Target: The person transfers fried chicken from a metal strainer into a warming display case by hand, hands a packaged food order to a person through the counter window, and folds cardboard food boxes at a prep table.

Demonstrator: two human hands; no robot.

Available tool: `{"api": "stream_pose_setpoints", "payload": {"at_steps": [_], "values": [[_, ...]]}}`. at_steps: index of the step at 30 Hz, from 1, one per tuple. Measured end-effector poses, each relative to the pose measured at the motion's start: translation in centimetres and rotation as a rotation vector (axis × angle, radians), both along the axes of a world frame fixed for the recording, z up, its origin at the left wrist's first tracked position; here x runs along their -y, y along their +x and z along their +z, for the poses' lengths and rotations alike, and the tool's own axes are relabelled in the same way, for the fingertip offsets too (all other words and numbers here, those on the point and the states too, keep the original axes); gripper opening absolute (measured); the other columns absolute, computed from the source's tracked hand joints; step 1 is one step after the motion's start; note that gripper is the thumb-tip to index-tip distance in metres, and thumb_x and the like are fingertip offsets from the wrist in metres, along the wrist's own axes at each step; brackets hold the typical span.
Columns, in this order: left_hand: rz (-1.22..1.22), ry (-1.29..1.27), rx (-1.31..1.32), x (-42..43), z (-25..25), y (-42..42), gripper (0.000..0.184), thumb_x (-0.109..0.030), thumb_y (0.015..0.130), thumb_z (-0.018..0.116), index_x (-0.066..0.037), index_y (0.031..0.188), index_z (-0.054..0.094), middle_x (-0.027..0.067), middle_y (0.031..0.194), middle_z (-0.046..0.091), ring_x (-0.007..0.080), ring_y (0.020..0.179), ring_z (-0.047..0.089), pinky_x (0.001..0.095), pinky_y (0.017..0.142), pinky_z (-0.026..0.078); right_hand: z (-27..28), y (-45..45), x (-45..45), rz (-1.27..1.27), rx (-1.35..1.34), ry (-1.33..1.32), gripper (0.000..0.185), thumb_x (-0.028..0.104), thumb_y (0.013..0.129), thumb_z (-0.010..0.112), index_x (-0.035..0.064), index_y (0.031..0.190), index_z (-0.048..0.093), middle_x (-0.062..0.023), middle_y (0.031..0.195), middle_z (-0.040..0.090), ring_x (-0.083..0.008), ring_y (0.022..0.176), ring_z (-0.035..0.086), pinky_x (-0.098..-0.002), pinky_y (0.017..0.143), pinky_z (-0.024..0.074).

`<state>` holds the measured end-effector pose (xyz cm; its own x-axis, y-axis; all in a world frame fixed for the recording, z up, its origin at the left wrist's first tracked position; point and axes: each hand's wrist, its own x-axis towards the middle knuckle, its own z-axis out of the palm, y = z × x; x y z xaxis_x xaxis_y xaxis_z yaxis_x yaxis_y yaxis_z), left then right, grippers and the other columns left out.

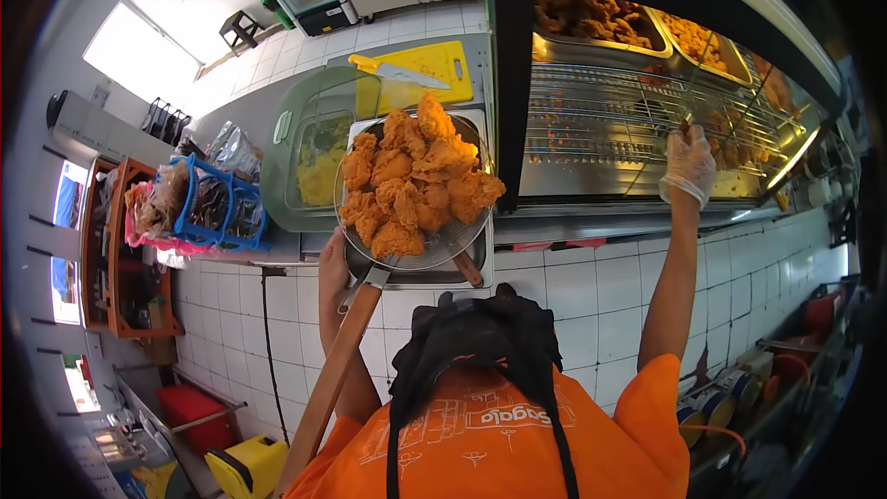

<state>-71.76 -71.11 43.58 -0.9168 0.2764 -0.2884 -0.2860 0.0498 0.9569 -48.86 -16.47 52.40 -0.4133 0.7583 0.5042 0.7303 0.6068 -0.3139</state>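
Along the right of the kitchen, a warming cabinet (513, 92) is seen, its wire rack (591, 97) backed by trays of fried food. To its left, a worktop (268, 97) is taken up partly by a green tub (275, 194) and, between tub and cabinet, by a metal tray (434, 275). Over this tray a round strainer (453, 236) is placed, and in it the fried chicken (407, 180) is heaped. The strainer's wooden handle (337, 370) is slanted back toward the orange shirt.

At the tray's near left corner the bare left hand (334, 266) is placed; its fingers are mostly hidden, so how far they are opened, and what is gripped, cannot be told. Before the rack, the gloved right hand (691, 166) is closed around a small handle (686, 121), whether of a tool or a door being unclear.

The step in hand is judged to be the readying of the cabinet for the chicken; for the next move, clear access to the rack and a steadied strainer are called for.
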Motion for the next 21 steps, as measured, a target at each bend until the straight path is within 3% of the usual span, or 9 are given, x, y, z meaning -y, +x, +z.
{"api": "stream_pose_setpoints", "payload": {"at_steps": [1,2,10,15,21], "values": [[0.01,0.009,0.011,0.0,0.0,-0.1,0.043,-0.034,0.105,0.046,0.003,0.115,0.063,0.005,0.106,0.069,0.0094,0.093,0.063,0.0244,0.082,0.05,0.1,0.0,0.0,0.032,0.003,0.031,0.029,0.032,0.093,0.056,0.0113,0.112,0.062,-0.0208,0.103,0.067,-0.0393,0.095,0.066,-0.0461,0.081,0.0528],[0.017,0.02,0.021,-0.1,0.0,-0.2,0.042,-0.034,0.105,0.046,0.003,0.114,0.064,0.0051,0.106,0.069,0.0092,0.093,0.063,0.0243,0.082,0.05,0.4,-0.1,0.1,-0.05,-0.036,-0.146,0.029,0.032,0.093,0.055,0.0107,0.111,0.062,-0.0198,0.104,0.068,-0.0385,0.097,0.066,-0.0454,0.081,0.0527],[0.0,0.052,0.021,0.2,-0.9,-0.2,0.042,-0.035,0.105,0.045,0.002,0.112,0.064,0.0051,0.105,0.069,0.009,0.091,0.063,0.0241,0.081,0.05,-0.8,0.6,-1.1,-0.036,0.029,-0.045,0.032,0.033,0.094,0.055,0.0132,0.117,0.063,-0.0208,0.105,0.067,-0.0375,0.095,0.067,-0.0456,0.081,0.0535],[-0.01,0.072,0.044,-0.2,0.1,0.0,0.042,-0.034,0.105,0.045,0.002,0.112,0.064,0.0044,0.103,0.07,0.0083,0.089,0.063,0.0238,0.08,0.051,1.1,0.0,0.3,-0.068,-0.039,-0.202,0.032,0.033,0.093,0.056,0.0107,0.114,0.064,-0.0193,0.105,0.068,-0.0372,0.095,0.067,-0.0441,0.081,0.0526],[-0.01,-0.006,0.036,0.5,-0.7,-0.4,0.042,-0.035,0.105,0.047,0.003,0.115,0.063,0.006,0.106,0.069,0.0092,0.093,0.063,0.0244,0.082,0.05,0.1,0.3,-0.5,-0.035,-0.069,-0.186,0.03,0.033,0.092,0.057,0.0101,0.11,0.064,-0.0173,0.105,0.068,-0.0365,0.096,0.066,-0.0426,0.082,0.0528]]}}
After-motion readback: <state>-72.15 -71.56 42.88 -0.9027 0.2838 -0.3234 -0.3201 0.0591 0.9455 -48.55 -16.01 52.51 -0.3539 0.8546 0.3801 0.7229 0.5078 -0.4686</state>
